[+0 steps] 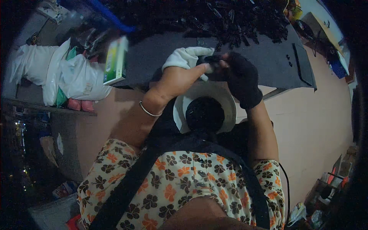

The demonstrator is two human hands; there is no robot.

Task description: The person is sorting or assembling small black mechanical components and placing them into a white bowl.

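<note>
Dark grey cloth covers the big table point(161, 53), which fills the far part of the scene. On its far edge lies a wide heap of small black parts point(230, 17), all jumbled together. To the left sit white plastic bags point(76, 76), and a green and white box point(116, 61) stands upright at the near left edge of the table.

Just near the table, in front of the person, is a white bowl point(226, 103). It holds a round pile of black bits point(205, 114). The bowl sits right under the hands, so it seems anything that drops would land in it.

The left hand point(178, 78) is bare, with a thin silver bangle point(148, 111) on the wrist. It grips a white cloth point(188, 56), and its thumb reaches to the right. The right hand point(239, 76) wears a black glove, likely to keep it clean. Both hands meet over the bowl and pinch one small black part point(210, 60) between them. The left fingers are closed on the cloth and press against the part. The right fingers are curled tight on the part. The part is high above the bowl, close to the table's near edge.
</note>
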